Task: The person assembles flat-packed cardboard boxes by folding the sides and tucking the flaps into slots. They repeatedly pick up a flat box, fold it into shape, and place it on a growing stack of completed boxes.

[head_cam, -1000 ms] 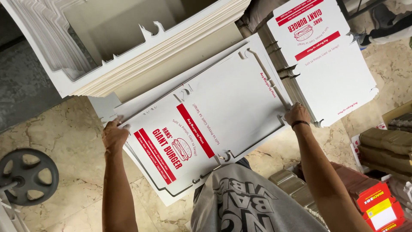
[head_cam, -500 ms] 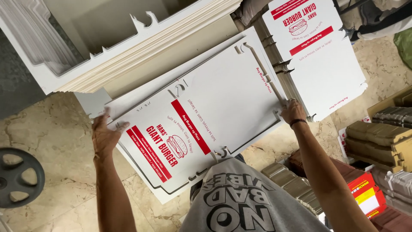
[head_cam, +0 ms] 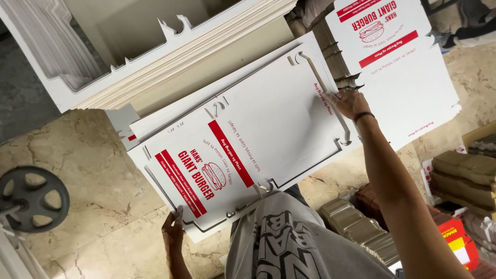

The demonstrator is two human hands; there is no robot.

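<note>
A flat white die-cut cardboard box blank (head_cam: pixel 268 134) with red stripes and a burger drawing lies tilted across the middle, on top of more such blanks. My left hand (head_cam: pixel 173 235) grips its lower left corner from beneath. My right hand (head_cam: pixel 349 102) rests with spread fingers on its upper right edge. A second printed blank (head_cam: pixel 408 67) lies at the upper right, partly behind my right forearm.
A thick stack of unprinted white blanks (head_cam: pixel 170 57) fills the upper left. A grey wheel (head_cam: pixel 33 199) sits on the beige marble floor (head_cam: pixel 98 165) at left. Brown folded bundles (head_cam: pixel 462 178) and a red carton (head_cam: pixel 454 235) lie at right.
My left hand slid down from the blank's left edge to its lower corner. My right hand moved up along the right edge. The blank now sits more steeply tilted.
</note>
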